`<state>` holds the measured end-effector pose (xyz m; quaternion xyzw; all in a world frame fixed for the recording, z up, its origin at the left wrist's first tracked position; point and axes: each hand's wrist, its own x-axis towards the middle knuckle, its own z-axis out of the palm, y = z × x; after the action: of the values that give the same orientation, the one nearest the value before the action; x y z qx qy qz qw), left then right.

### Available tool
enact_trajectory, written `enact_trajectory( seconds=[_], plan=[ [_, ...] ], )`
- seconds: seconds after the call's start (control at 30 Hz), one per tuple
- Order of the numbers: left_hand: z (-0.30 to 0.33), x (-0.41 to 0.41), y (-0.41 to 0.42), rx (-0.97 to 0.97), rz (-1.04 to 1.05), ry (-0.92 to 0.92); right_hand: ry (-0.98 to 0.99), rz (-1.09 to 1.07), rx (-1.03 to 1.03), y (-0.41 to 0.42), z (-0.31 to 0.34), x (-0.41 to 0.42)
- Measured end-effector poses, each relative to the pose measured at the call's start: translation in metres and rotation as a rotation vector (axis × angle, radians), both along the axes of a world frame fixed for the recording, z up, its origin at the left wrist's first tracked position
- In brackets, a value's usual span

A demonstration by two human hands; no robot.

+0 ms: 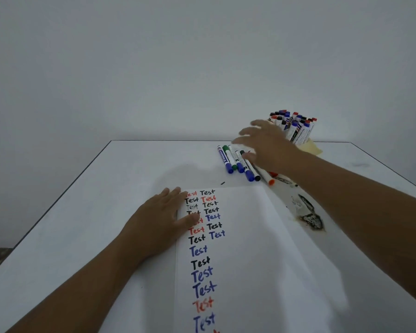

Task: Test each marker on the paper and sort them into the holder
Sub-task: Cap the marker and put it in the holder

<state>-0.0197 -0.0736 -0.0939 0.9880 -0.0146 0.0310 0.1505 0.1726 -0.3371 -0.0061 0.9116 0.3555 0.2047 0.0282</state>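
Head view, left to right. Left hand lying flat, fingers straight and released, pressing left edge of paper on white bench. Paper carrying rows of "Test" in red, black, blue. Loose markers lying in cluster beyond paper's far edge. Right hand hovering over them, blurred, fingers spread, grasping nothing. Holder, yellowish, standing behind right hand, packed with upright markers. Dark stain marking bench right of paper.
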Motion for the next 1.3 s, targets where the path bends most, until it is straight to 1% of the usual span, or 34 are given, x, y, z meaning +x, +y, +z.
enact_trajectory(
  seconds=[0.13,0.17,0.23,0.27,0.33,0.47,0.6,0.7,0.83,0.93,1.07,1.13,1.2,1.23,1.3],
  plan=[
    [0.003,-0.002,-0.001,-0.021,0.005,0.008,0.204,0.011,-0.157,0.03,-0.021,0.01],
    [0.003,-0.003,-0.001,-0.024,0.005,0.005,0.228,-0.005,-0.194,0.034,-0.027,0.015],
    [0.004,-0.003,-0.001,-0.032,0.009,-0.001,0.266,-0.054,-0.22,0.039,-0.035,0.019],
    [0.004,-0.003,-0.001,-0.036,0.012,-0.002,0.287,-0.086,-0.199,0.04,-0.037,0.02],
    [0.004,-0.002,0.0,-0.038,0.015,-0.002,0.289,-0.101,-0.194,0.041,-0.039,0.018],
    [0.004,-0.001,0.0,-0.043,0.013,0.001,0.197,-0.03,-0.172,0.043,-0.045,0.025],
    [0.003,-0.002,0.001,-0.088,0.026,-0.021,0.213,0.075,-0.024,0.045,-0.044,0.009],
    [0.003,-0.002,0.0,-0.161,0.047,-0.066,0.253,0.207,0.146,0.048,-0.031,-0.014],
    [0.004,-0.004,0.001,-0.244,0.043,-0.174,0.347,0.262,0.394,0.048,-0.019,-0.052],
    [0.002,-0.005,0.004,-0.229,0.026,-0.27,0.526,0.317,0.658,0.042,-0.016,-0.085],
    [0.002,-0.003,0.006,-0.144,0.028,-0.327,0.825,0.381,1.007,0.034,-0.017,-0.107],
    [0.006,-0.004,0.006,-0.103,0.013,-0.371,0.905,0.344,1.078,0.03,-0.018,-0.111],
    [0.008,-0.006,0.006,-0.11,0.019,-0.417,0.893,0.283,1.04,0.026,-0.02,-0.111],
    [0.007,-0.006,0.006,-0.127,0.03,-0.428,0.841,0.243,0.975,0.024,-0.021,-0.11],
    [0.005,-0.007,0.006,-0.159,0.04,-0.452,0.626,0.153,0.721,0.019,-0.019,-0.107]
  ],
)
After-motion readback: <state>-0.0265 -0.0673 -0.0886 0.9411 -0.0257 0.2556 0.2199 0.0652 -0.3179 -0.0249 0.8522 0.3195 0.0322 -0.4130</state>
